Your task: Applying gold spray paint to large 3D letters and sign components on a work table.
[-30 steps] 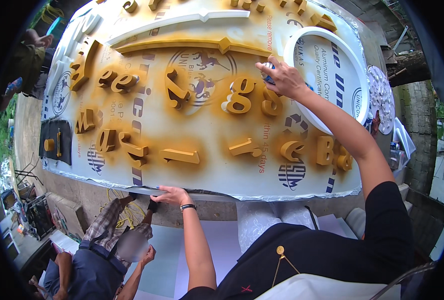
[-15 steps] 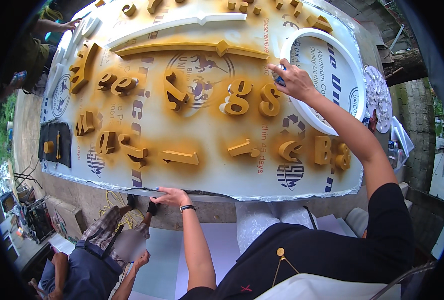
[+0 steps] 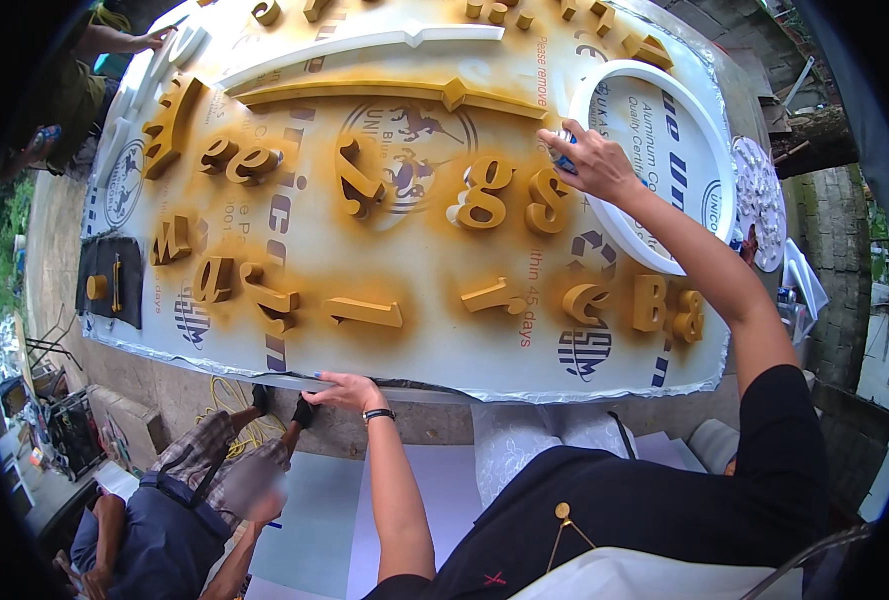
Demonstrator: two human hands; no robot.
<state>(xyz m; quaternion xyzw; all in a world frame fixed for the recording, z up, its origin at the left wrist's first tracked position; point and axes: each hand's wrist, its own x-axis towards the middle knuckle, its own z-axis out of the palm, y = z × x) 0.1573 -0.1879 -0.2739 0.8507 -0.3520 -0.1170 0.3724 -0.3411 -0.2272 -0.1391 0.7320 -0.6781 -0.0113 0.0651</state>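
My right hand [image 3: 596, 163] is closed round a spray can [image 3: 563, 150], blue and white where it shows between the fingers. It is above the board, between the right end of a gold-painted long strip [image 3: 384, 92] and a white ring [image 3: 712, 215]. Below it stands a gold letter s [image 3: 547, 203], with a gold letter g [image 3: 486, 195] to its left. My left hand [image 3: 344, 391] lies at the near edge of the film-covered board [image 3: 434, 350], its fingers stretched out to the left. Overspray in gold-brown surrounds the letters.
A white curved strip [image 3: 364, 50] lies beyond the gold one. Several gold letters, such as a B [image 3: 648, 303], stand along the near side. A dark mat [image 3: 110, 288] lies at the left. One person [image 3: 169, 530] is at lower left; another's hand [image 3: 154, 38] reaches the far-left edge.
The view has shifted slightly, so the board sits a little further right. My hands keep nearly the same places. The person at lower left has raised a hand toward the head.
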